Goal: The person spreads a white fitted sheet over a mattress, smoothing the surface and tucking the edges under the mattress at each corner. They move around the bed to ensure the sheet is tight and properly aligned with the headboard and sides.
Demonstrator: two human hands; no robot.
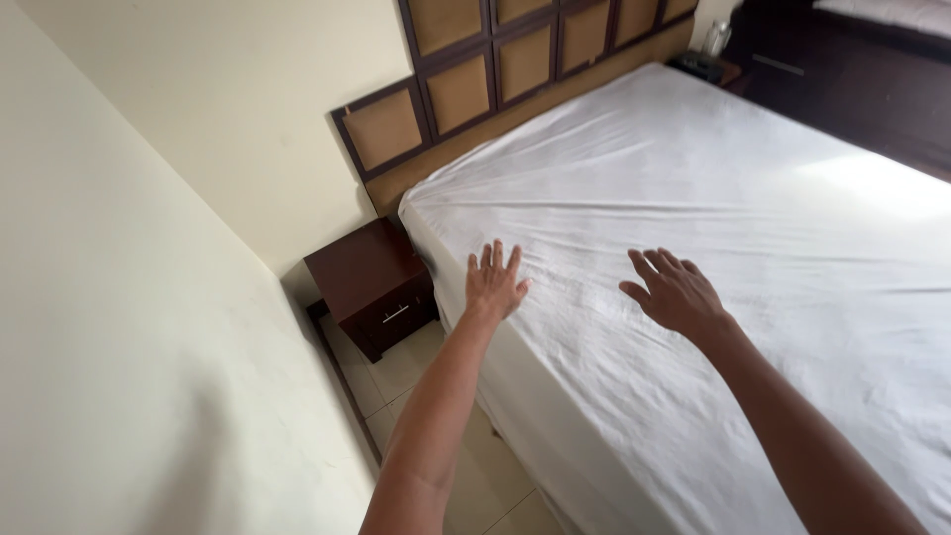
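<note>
**Two open hands on a white bed sheet**

The left hand (pixel 494 284) lies flat on the white sheet (pixel 693 198), near the edge of the bed (pixel 555 436) that is closest to the wall. Its fingers are spread and point toward the headboard (pixel 461 94). It grasps nothing; the palm looks pressed on the cloth.

The right hand (pixel 676 293) is further in, over the middle part of the sheet, well apart from the left one. Its fingers are also released and a little bent. It holds nothing. From this angle I cannot tell for sure if the palm touches the sheet or is just above it.

The sheet covers the whole mattress and hangs down over the near side. It has fine wrinkles around both hands and longer folds that run toward the corner by the headboard.

The headboard is dark wood with square tan panels. Just beside the bed corner stands a dark brown nightstand (pixel 371 282) with a metal handle, on a tiled floor (pixel 396 376). A pale wall (pixel 119 297) fills the left side. At the far side of the bed there is more dark furniture (pixel 852 74), and a small clear thing (pixel 715 38) stands there, too small to name.
</note>
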